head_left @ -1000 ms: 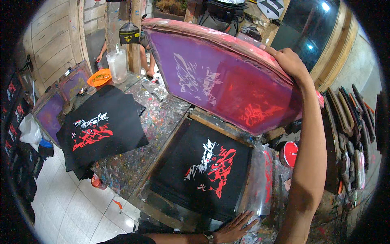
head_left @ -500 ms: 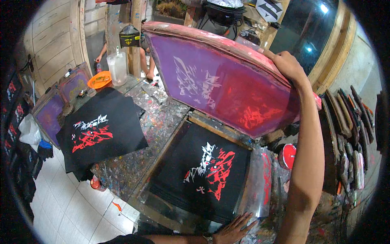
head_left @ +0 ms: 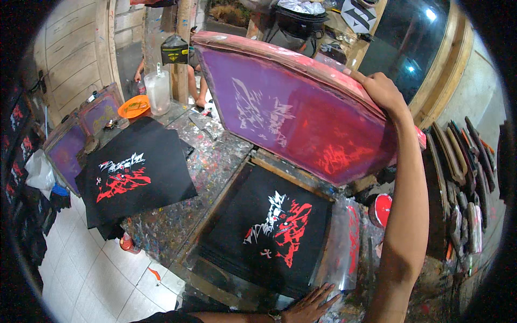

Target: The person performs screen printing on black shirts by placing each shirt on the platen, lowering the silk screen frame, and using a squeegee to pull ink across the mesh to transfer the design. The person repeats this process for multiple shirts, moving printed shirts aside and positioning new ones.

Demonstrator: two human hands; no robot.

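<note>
My right hand [head_left: 383,94] is closed over the upper rim of a screen printing frame [head_left: 318,126], which stands tilted up with purple and red mesh. Under it, black printed fabric pieces [head_left: 231,231] lie stacked on the work board, the top one bearing a white and red design. Near the stack's lower right corner my left hand [head_left: 311,306] rests flat, fingers spread, holding nothing. Its fingertips reach the near end of a clear plastic strip [head_left: 336,258] smeared with red ink; whether they touch it I cannot tell.
More black printed pieces [head_left: 156,161] lie at the left of the paint-stained table [head_left: 177,220]. Behind them are an orange bowl [head_left: 134,106] and a clear pitcher [head_left: 158,94]. An open red ink tub [head_left: 383,210] sits right. Several squeegees [head_left: 463,177] line the right side. Another person's legs [head_left: 199,91] show behind.
The view has shifted very slightly, so the table and prints appear a little lower. Both hands and the raised screen keep their positions.
</note>
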